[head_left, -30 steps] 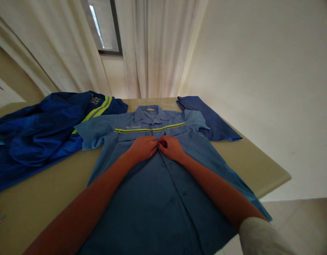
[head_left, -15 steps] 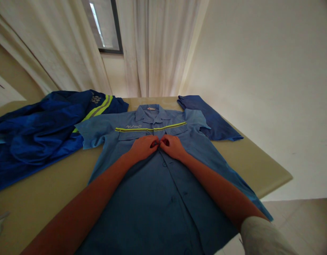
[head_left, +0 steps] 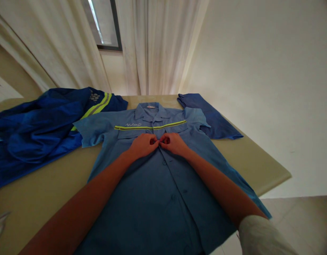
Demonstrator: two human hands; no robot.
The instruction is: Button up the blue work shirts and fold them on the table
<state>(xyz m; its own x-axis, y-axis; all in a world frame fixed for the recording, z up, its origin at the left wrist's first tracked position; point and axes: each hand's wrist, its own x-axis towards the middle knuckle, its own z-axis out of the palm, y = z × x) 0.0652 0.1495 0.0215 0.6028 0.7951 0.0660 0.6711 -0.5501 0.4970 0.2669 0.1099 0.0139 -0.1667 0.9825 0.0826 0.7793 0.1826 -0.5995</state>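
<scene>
A blue short-sleeved work shirt [head_left: 142, 187] lies face up on the table, collar at the far end, with a yellow reflective stripe across its chest. My left hand [head_left: 145, 144] pinches the front edge at mid-chest. Fingertip to fingertip with it, my right hand [head_left: 172, 143] pinches the other front edge. The button between the fingers, if there is one, is hidden. Below the hands the two front edges lie side by side, with a button [head_left: 164, 163] and others showing on the left one and buttonholes on the right.
Dark blue garments with a yellow stripe [head_left: 46, 124] are heaped at the left of the tan table [head_left: 261, 166]. A folded navy garment [head_left: 211, 118] lies at the back right. A white object [head_left: 0, 226] sits at the left edge. Curtains [head_left: 163, 46] hang behind.
Both hands stay pinched on the shirt front, with only slight finger movement. The whole view has shifted a little.
</scene>
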